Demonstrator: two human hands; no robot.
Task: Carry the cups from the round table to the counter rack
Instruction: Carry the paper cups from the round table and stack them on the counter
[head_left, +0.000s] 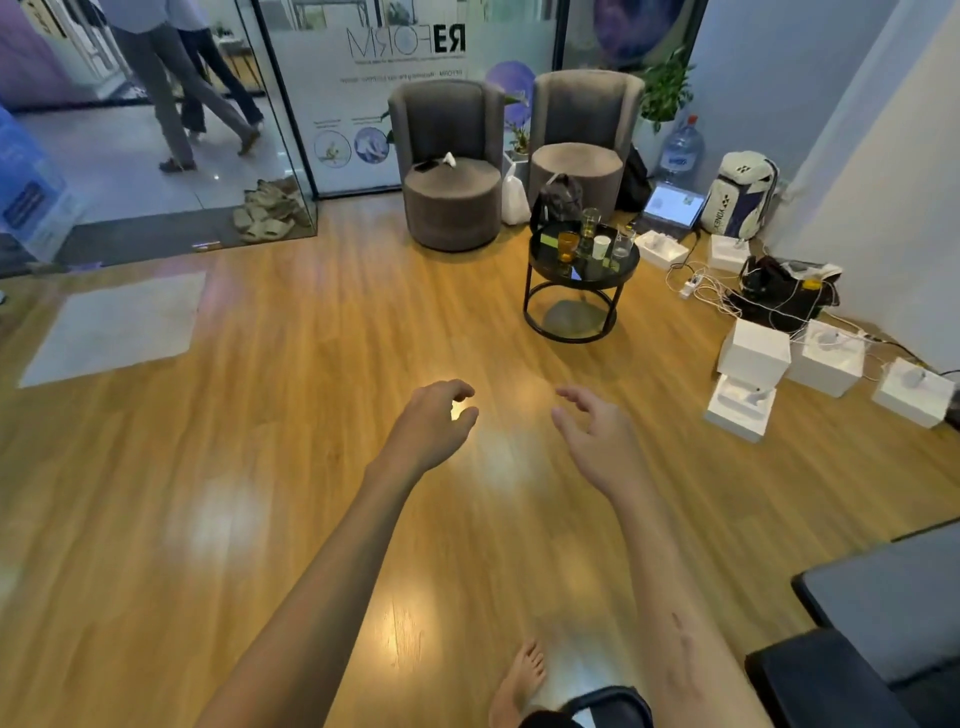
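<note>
Ahead, the cups (592, 240) crowd together on the round table (545, 260), just before the right armchair (584, 135). Left hand (434, 423) and right hand (597, 441), well short of the table, hang loose and empty. Reaching among them could topple a neighbour.

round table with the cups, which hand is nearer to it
Right. The right hand is held out below the round table, roughly in line with it; the left hand is further to the table's left. Neither reaches it.
</note>
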